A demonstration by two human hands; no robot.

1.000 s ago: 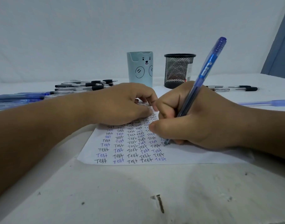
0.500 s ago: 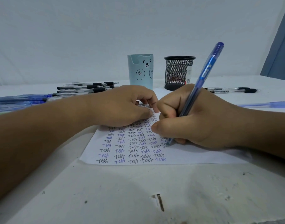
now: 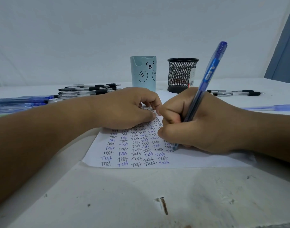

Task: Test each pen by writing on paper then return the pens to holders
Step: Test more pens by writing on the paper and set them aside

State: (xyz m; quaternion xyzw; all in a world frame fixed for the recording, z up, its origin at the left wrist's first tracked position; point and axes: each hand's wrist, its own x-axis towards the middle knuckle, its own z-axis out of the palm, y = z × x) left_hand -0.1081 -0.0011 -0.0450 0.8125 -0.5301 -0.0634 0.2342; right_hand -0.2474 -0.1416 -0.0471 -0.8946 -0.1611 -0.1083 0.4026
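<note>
My right hand (image 3: 205, 124) covers the middle of the blue pen (image 3: 208, 74) and some of the words on the paper (image 3: 198, 159); my left hand (image 3: 124, 109) hides the top rows. I can't read the mesh holder's (image 3: 182, 74) label. The blue pens (image 3: 17, 102) at left run off frame, blurred.

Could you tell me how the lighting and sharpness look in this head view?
Head view: dim, bluish, even light; soft shadows on the table near the paper; wide-angle stretch at the edges; blue pen and writing sharp, no glare.
</note>
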